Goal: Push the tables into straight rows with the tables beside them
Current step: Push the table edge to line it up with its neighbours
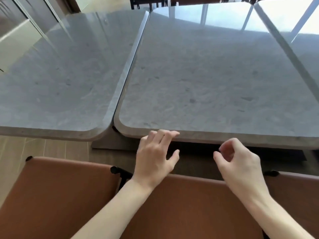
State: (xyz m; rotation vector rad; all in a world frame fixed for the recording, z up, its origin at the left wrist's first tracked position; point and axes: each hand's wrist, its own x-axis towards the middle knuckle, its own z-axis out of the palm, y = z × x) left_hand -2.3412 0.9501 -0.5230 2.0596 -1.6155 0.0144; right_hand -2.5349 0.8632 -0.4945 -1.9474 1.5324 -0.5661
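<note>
Left hand (155, 152) fingers straight, touching near edge of middle stone table (215, 83); right hand (240, 161) loosely curled, empty, just below edge; push evenly until flush with left table (60, 75)

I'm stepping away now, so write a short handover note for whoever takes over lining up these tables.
Left hand: open, fingertips at the near edge of the middle table; contact unclear.
Right hand: loosely curled, holding nothing, just short of that same edge.
Left table sits side by side with the middle table, a thin seam between them. Their near edges look close to level, though the wide lens bends lines. A third table lies to the right.
Left to do: check that line and push if needed. Brown chairs stand between you and the tables.
</note>
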